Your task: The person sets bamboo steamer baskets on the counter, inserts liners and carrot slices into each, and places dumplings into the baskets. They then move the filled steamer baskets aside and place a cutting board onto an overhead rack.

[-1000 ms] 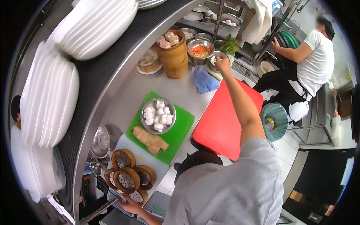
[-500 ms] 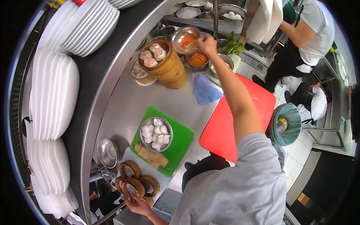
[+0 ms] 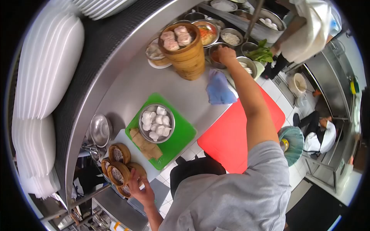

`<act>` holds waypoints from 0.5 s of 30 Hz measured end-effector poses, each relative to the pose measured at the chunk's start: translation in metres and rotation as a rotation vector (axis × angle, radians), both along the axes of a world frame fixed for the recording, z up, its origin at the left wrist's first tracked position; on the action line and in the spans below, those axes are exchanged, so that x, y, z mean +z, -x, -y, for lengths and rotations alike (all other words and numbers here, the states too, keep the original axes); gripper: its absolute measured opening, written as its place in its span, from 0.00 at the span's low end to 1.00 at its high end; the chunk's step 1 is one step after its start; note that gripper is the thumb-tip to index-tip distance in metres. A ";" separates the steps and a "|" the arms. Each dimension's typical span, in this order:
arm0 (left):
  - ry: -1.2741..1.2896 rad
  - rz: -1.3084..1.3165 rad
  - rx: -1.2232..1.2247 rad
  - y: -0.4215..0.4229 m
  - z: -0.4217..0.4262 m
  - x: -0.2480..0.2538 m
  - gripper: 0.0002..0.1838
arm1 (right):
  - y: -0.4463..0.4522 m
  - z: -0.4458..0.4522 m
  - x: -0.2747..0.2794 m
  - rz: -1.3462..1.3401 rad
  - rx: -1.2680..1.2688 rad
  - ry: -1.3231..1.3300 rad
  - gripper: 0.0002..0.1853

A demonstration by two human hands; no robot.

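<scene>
My right hand reaches into a metal bowl with orange food in it. Its fingers are drawn together and point down, and their tips are hidden. Beside the small bamboo steamers, my left hand has its fingers apart, near the rim of the closest one. Those steamers hold perforated white liners. A tall steamer stack carries pink-topped dumplings. White dumplings fill a metal bowl on the green cutting board, with flat tan pieces alongside.
A blue cloth lies near the counter edge, above a red lid. Plates are stacked on the left shelf. Leafy greens, a bowl of shreds and an empty metal bowl stand around. Co-workers are at right.
My right hand has left the bowl of orange and pale shreds, now set down, and gone into the orange food bowl. My left hand has loosened from a small steamer. The view has shifted.
</scene>
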State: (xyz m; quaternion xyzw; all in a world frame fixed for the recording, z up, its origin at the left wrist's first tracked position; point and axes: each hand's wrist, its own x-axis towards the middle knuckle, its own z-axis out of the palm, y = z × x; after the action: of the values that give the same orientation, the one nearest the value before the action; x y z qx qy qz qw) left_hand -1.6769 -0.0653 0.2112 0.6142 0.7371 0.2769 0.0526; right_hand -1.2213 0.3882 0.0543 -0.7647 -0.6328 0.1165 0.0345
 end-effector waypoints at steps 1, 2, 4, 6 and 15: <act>-0.001 -0.003 0.018 -0.003 0.007 -0.002 0.15 | 0.001 -0.003 -0.002 0.021 -0.031 0.023 0.16; 0.023 -0.009 0.025 -0.005 0.014 -0.006 0.15 | -0.001 -0.006 -0.003 0.021 -0.017 0.021 0.16; 0.056 -0.002 0.035 -0.006 0.027 -0.010 0.13 | -0.002 -0.010 0.004 0.078 -0.054 0.118 0.18; 0.065 0.005 0.059 -0.008 0.036 -0.006 0.12 | -0.002 -0.010 0.009 0.117 -0.035 0.143 0.19; 0.085 -0.027 0.120 -0.004 0.063 0.003 0.12 | -0.006 -0.012 -0.014 0.273 0.244 0.007 0.20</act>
State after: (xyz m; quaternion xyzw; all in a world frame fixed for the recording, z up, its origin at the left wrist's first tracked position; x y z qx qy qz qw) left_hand -1.6729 -0.1285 0.2143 0.5697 0.7843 0.2399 0.0521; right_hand -1.2148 0.4004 0.0405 -0.6911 -0.7192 0.0174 -0.0686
